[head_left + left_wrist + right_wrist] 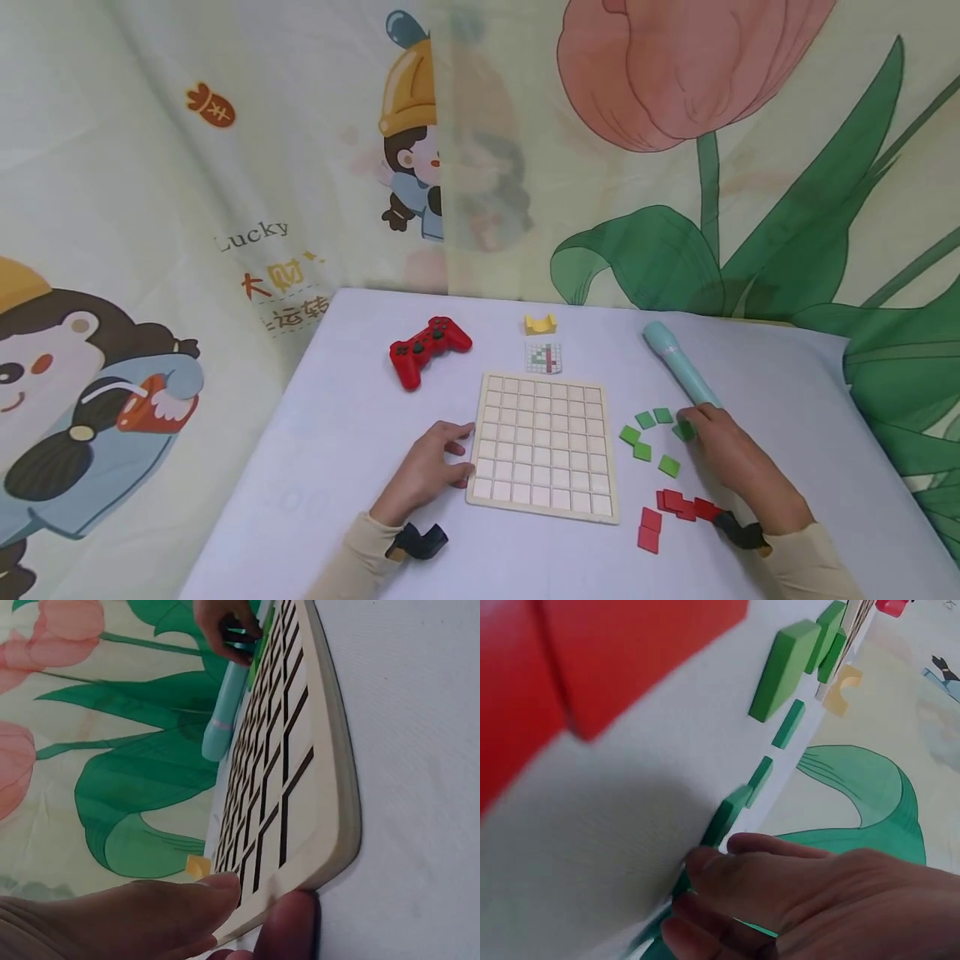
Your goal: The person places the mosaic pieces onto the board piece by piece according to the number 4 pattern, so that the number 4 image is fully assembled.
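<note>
A pale square grid board (543,446) lies flat on the white table. My left hand (431,467) is at its left edge, thumb and forefinger resting against the rim (341,825) near one corner. To the right of the board my right hand (723,450) reaches down among loose green tiles (670,466). Its thumb and fingertips pinch a green tile (681,882), mostly hidden by the fingers. Another green tile (727,816) lies right at the thumb tip. Several red tiles (650,530) lie below, near the right wrist.
A teal microphone-shaped stick (682,362) lies just beyond the right hand. Behind the board are a small card with a grid pattern (543,358) and a yellow notched piece (540,324). A red game controller (427,350) sits at the back left. Printed curtains (495,150) hang behind.
</note>
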A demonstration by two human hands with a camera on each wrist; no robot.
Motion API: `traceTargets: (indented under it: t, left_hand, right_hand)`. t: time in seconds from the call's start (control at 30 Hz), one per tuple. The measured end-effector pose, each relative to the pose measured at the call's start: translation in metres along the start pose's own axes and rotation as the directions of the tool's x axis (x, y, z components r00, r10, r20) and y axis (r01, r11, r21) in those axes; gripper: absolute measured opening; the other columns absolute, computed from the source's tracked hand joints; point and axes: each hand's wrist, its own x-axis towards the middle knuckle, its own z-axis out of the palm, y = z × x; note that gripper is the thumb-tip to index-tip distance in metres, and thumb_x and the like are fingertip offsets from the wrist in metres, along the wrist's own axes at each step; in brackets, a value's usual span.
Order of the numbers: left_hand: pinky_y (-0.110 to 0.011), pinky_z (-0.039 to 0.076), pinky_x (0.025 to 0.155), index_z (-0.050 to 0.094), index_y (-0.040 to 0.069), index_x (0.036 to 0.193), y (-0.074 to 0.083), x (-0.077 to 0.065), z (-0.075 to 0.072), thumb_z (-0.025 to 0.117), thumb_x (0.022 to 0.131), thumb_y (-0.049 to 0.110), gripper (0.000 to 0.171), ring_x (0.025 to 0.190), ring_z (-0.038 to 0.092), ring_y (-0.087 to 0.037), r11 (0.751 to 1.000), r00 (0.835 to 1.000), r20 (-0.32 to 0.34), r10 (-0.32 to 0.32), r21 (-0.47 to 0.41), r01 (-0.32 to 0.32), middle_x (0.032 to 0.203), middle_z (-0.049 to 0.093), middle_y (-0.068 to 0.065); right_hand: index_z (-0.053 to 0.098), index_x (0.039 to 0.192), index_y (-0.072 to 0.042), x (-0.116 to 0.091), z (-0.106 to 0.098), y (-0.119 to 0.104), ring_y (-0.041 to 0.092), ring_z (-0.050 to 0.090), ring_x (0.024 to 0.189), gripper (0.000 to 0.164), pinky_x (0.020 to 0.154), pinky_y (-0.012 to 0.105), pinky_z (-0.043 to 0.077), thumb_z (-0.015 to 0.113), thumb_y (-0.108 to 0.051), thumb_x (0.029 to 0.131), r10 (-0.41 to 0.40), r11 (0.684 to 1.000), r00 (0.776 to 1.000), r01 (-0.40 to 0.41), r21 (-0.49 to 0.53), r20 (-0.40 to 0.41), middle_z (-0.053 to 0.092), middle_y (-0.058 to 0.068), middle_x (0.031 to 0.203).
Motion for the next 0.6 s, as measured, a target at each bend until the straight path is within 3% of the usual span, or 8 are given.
traceTargets:
  t: [0.2, 0.4, 0.6]
  left_hand:
    - [-0.021, 0.057, 0.060, 0.067, 0.003, 0.142, -0.0022, 0.0024, 0.0027, 0.084, 0.085, -0.001, 0.059, 0.101, 0.061, -0.020, 0.996, 0.999, -0.014, 0.033, 0.085, -0.032, 0.131, 0.057, -0.014]
    - [-0.022, 0.058, 0.058, 0.069, 0.005, 0.141, -0.0041, 0.0041, 0.0046, 0.085, 0.084, -0.001, 0.059, 0.098, 0.060, -0.019, 0.997, 0.999, -0.017, 0.031, 0.071, -0.030, 0.131, 0.057, -0.014]
    - [-0.022, 0.059, 0.058, 0.068, 0.003, 0.141, -0.0065, 0.0034, 0.0047, 0.085, 0.083, -0.003, 0.061, 0.102, 0.062, -0.021, 0.998, 0.999, -0.015, 0.052, 0.035, -0.052, 0.132, 0.057, -0.015]
  right_hand:
    - [0.058, 0.132, 0.003, -0.0015, -0.0060, -0.0020, 0.047, 0.052, 0.112, 0.051, 0.085, 0.066, 0.062, 0.082, 0.002, 0.087, 0.028, 0.999, 0.999, -0.028, 0.017, 0.029, 0.054, 0.025, 0.119]
    - [0.056, 0.129, 0.003, -0.0016, -0.0056, -0.0019, 0.048, 0.052, 0.110, 0.050, 0.083, 0.065, 0.063, 0.081, 0.003, 0.087, 0.033, 0.999, 0.999, -0.034, 0.025, 0.029, 0.053, 0.027, 0.118]
    - [0.055, 0.122, 0.003, -0.0002, -0.0068, -0.0032, 0.046, 0.054, 0.104, 0.047, 0.082, 0.062, 0.064, 0.083, 0.005, 0.085, -0.012, 1.000, 1.000, 0.012, 0.026, 0.000, 0.054, 0.026, 0.110]
